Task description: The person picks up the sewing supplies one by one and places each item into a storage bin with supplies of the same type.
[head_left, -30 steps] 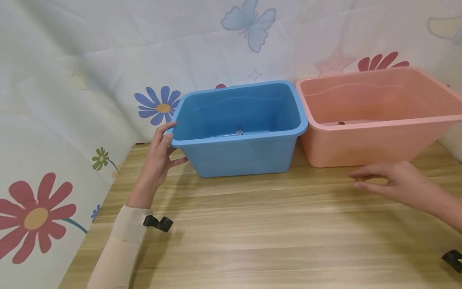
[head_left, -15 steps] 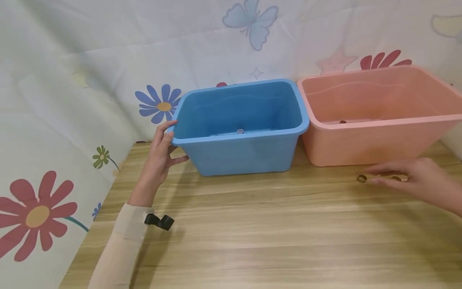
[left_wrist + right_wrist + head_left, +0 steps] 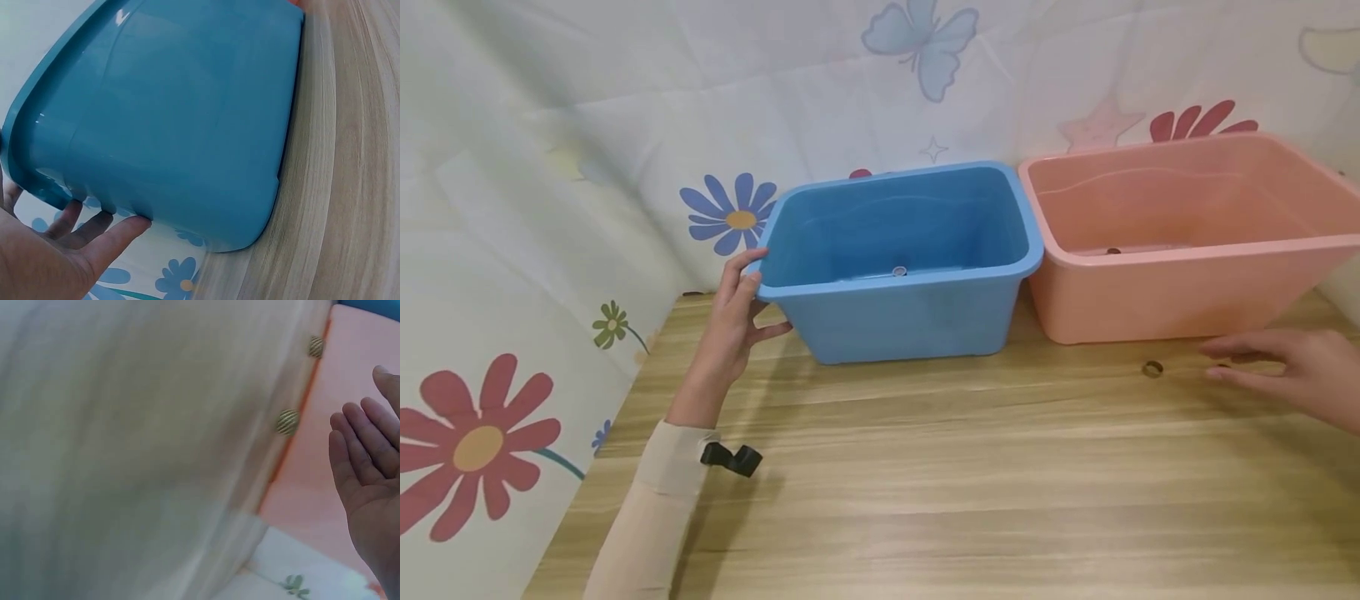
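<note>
left hand [image 3: 730,312]: gripping the left end of the blue bin [image 3: 910,321]. in the head view a finger and the thumb lie at the rim; in the left wrist view several fingertips meet the outer wall below the rim.

right hand [image 3: 1300,375]: spread, thumb well apart from the fingers, palm bare in the right wrist view; nothing held. it is at the right edge of the head view, in front of the pink bin [image 3: 1135,300].

two ribbed, gold-toned rings on the table [image 3: 925,483], just in front of the pink bin's base. first ring [image 3: 316,346]: the one nearer the blue bin, in plain sight, apart from the hand. second ring [image 3: 287,422]: nearer the right hand, mostly hidden behind it in the head view; contact not seen in the right wrist view.

bins: both upright, side by side, blue to the left of pink; rims very close, cannot tell whether they touch. blue bin floor: small pale round spot [image 3: 899,272]. pink bin floor: small dark spot [image 3: 1113,251]; nature of both unclear.

left forearm: pale sleeve [image 3: 647,517], black clip [image 3: 730,460] near the wrist
</note>
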Demonstrator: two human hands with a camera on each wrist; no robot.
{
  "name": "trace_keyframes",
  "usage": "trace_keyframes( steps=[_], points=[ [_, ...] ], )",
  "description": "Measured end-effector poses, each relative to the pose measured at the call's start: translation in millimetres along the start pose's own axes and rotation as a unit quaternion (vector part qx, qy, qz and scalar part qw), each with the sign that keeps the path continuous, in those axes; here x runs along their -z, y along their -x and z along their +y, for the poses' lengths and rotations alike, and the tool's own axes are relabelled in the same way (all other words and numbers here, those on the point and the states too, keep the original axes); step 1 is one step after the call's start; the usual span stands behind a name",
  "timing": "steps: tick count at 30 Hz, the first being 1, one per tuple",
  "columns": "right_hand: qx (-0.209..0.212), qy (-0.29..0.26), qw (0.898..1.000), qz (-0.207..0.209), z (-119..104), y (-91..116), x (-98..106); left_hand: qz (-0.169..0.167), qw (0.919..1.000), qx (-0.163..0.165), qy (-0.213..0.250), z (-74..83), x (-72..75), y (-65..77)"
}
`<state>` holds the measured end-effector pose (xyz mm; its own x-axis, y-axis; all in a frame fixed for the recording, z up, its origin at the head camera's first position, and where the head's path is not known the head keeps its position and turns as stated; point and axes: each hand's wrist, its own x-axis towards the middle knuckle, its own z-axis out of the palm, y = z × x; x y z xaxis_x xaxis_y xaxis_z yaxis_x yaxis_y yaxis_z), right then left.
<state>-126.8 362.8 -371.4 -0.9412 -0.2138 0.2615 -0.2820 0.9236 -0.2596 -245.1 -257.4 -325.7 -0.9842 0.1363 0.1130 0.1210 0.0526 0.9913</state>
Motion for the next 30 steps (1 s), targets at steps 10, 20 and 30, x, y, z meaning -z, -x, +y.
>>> trace_keyframes(
  steps=[10,20,30],
  points=[
    [-0.038,-0.102,0.994,0.001,26.8,14.8,-18.2,0.000,1.0000,-0.003,-0.001,0.2,-0.4,0.5],
    [-0.095,-0.176,0.980,-0.008,40.2,21.7,-34.5,0.002,1.0000,0.002,-0.003,0.5,-0.9,0.0],
    [-0.078,-0.207,0.975,0.005,45.9,22.8,-40.5,0.002,1.0000,0.001,0.000,1.0,-0.8,-0.4]
  ],
)
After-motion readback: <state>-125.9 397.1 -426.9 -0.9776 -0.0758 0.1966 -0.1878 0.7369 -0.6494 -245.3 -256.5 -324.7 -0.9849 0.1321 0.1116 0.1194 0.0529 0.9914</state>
